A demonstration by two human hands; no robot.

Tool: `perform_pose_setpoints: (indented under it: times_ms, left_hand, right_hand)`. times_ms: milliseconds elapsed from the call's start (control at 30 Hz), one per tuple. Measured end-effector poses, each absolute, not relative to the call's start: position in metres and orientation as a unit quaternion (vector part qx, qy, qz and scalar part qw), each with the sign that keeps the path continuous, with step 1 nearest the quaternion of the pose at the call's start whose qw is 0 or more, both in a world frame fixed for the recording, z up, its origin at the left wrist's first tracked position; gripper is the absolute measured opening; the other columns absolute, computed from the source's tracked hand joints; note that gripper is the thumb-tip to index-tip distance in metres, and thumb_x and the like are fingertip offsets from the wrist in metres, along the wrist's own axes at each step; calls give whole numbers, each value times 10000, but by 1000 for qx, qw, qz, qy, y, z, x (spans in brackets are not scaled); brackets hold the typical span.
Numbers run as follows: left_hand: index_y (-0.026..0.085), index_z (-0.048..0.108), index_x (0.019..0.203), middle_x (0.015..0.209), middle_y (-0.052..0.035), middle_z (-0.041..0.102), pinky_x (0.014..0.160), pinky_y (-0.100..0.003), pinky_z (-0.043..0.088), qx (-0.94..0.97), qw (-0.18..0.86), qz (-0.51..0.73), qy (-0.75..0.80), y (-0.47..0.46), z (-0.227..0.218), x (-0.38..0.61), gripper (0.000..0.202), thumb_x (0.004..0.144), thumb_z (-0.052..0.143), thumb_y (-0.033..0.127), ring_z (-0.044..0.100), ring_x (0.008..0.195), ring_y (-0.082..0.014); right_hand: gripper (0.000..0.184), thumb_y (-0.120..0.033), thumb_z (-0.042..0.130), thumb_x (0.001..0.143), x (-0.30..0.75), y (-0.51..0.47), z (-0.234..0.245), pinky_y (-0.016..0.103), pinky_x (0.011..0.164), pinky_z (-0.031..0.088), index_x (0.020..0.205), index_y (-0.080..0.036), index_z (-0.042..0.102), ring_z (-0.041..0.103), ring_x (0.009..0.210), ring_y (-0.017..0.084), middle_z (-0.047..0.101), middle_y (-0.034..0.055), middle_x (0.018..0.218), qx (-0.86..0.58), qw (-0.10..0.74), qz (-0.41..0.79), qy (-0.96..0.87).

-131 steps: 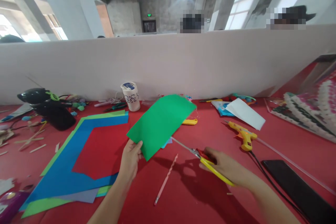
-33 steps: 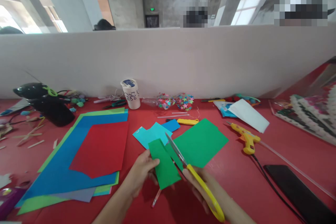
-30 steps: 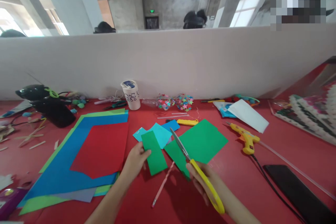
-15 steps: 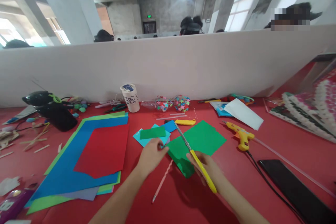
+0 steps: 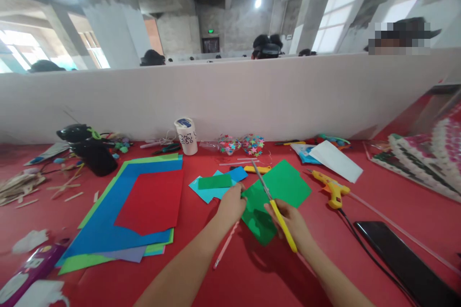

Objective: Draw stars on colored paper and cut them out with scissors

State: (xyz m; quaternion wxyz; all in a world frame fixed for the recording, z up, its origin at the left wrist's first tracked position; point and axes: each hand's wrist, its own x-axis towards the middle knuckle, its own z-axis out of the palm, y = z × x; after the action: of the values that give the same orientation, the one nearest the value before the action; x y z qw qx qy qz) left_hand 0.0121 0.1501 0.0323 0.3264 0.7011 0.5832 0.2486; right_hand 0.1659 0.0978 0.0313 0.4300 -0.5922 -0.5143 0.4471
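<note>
My left hand (image 5: 234, 202) pinches the left edge of a green sheet (image 5: 288, 182), paper or felt, tilted over the table. In my right hand (image 5: 290, 220) are yellow-handled scissors (image 5: 281, 223), their blades pointing away from me and lying across the sheet; whether they are cutting I cannot tell. A pink twisted pencil (image 5: 225, 244) rests just below my left hand. Behind that hand lie light blue pieces (image 5: 207, 193) with a green strip (image 5: 215, 181) on top. A yellow utility knife (image 5: 257, 169) sits beyond the scissors' tips.
At left is a stack of coloured sheets, a red sheet (image 5: 153, 201) uppermost. A black bottle (image 5: 91, 153) and a white cup (image 5: 187, 136) stand near the white partition (image 5: 230, 98). On the right are a yellow glue gun (image 5: 333, 189) with its cord and a black phone (image 5: 399, 259).
My left hand has moved slightly right with the sheet's edge, and the sheet is more spread out. The scissors stay over the sheet in my right hand. The camera view has shifted slightly.
</note>
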Motion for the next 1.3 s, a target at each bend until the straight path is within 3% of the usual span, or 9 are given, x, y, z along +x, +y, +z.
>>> perform_pose_setpoints:
  times_ms: [200, 433, 533, 633, 700, 833, 933, 1133, 1300]
  left_hand:
    - [170, 555, 1113, 1147, -61, 567, 809, -413, 499, 572, 377, 369, 627, 112, 42, -81, 337, 844, 525, 370, 570, 974, -228]
    - [177, 583, 903, 834, -60, 641, 759, -381, 473, 433, 225, 468, 737, 78, 39, -237, 225, 717, 584, 305, 614, 841, -249]
    - [164, 602, 851, 834, -106, 646, 822, -434, 442, 444, 170, 431, 767, 86, 38, -265, 197, 664, 580, 224, 610, 883, -292]
    - [151, 597, 993, 991, -162, 636, 852, -472, 437, 499, 136, 379, 767, 84, 36, -262, 315, 692, 558, 236, 588, 976, -322]
    - [148, 549, 1136, 1218, -188, 542, 979, -488, 350, 558, 108, 343, 748, 73, 33, -248, 448, 717, 568, 307, 470, 1177, -334]
    - [225, 459, 1284, 1436, -116, 371, 1074, -463, 240, 675, 106, 226, 694, 51, 20, -217, 655, 684, 638, 419, 284, 1337, -294]
    - [145, 422, 1314, 1457, -198, 305, 1070, -543, 194, 697, 95, 147, 695, 43, 13, -212, 704, 710, 606, 456, 211, 1358, -351]
    - [173, 381, 1347, 1469, -165, 300, 1068, -540, 218, 735, 93, 56, 669, 32, 23, -239, 735, 706, 604, 453, 220, 1362, -321]
    - [101, 508, 1231, 1351, -188, 473, 1025, -451, 350, 761, 57, 27, 646, 32, 29, -250, 493, 843, 442, 396, 421, 1261, -285]
  right_hand:
    - [493, -690, 524, 715, 179, 90, 25, 223, 371, 300, 641, -222, 389, 364, 358, 81, 357, -85, 474, -546, 491, 430, -525]
    - [481, -606, 613, 707, 158, 90, 18, 235, 382, 324, 543, -212, 391, 398, 350, 87, 398, -60, 434, -548, 456, 439, -546]
    - [448, -577, 646, 664, 139, 86, 27, 237, 373, 313, 567, -219, 396, 375, 348, 89, 375, -72, 434, -556, 403, 454, -568]
    - [388, -546, 619, 668, 120, 81, 36, 238, 390, 300, 609, -218, 420, 363, 388, 94, 347, -77, 471, -557, 347, 443, -611]
    - [356, -520, 599, 671, 107, 79, 39, 240, 417, 299, 609, -214, 429, 369, 439, 102, 370, -61, 506, -554, 308, 422, -648]
    - [315, -494, 559, 723, 77, 76, 37, 232, 423, 288, 649, -209, 447, 367, 456, 103, 388, -58, 525, -534, 250, 433, -682]
    - [312, -501, 532, 761, 54, 77, 30, 223, 413, 289, 690, -209, 446, 372, 457, 99, 382, -60, 558, -512, 225, 463, -687]
    - [339, -514, 573, 745, 25, 81, 26, 215, 436, 282, 685, -195, 474, 383, 506, 100, 400, -54, 586, -500, 215, 454, -706]
    - [346, -511, 570, 745, 9, 85, 32, 206, 415, 259, 654, -198, 453, 377, 472, 89, 379, -64, 552, -496, 209, 465, -703]
